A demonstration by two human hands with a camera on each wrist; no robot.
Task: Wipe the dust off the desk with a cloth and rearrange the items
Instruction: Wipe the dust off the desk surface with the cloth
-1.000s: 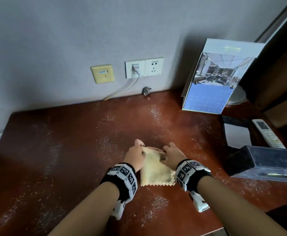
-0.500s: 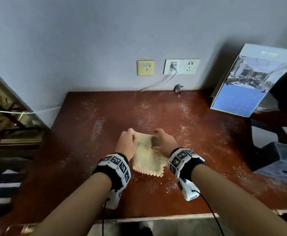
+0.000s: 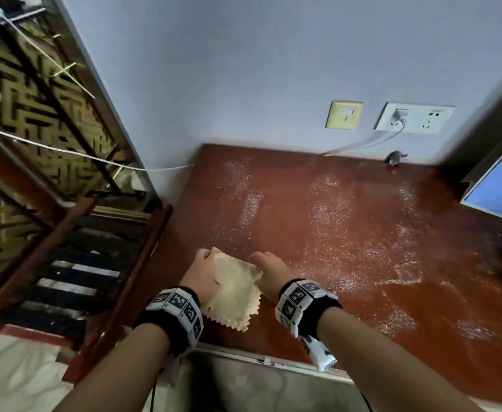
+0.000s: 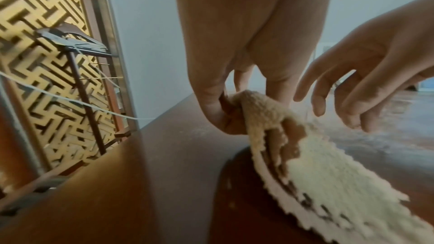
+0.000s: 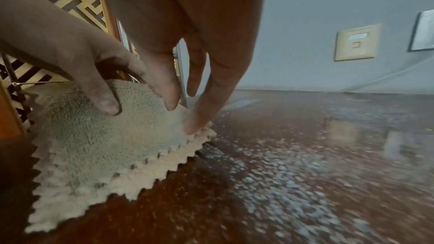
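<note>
A beige cloth [image 3: 234, 292] with zigzag edges lies partly lifted on the red-brown desk [image 3: 362, 263], near its front left corner. My left hand [image 3: 206, 263] pinches the cloth's far left corner [image 4: 246, 103] between thumb and fingers and raises it off the wood. My right hand [image 3: 261, 263] is beside it with straight, relaxed fingers. In the right wrist view one fingertip [image 5: 193, 127] touches the cloth's [image 5: 94, 146] far right edge. White dust [image 3: 333, 209] lies in streaks and patches over the desk to the right of the cloth.
A blue brochure [image 3: 499, 200] stands at the right edge against the wall. On the wall are a yellow plate [image 3: 344, 114] and a white socket [image 3: 413, 117] with a cable plugged in. A gold lattice screen [image 3: 35, 114] stands left of the desk.
Both hands and the cloth have moved left across the desk to its front left corner. My right hand has let go of the cloth and straightened its fingers.
</note>
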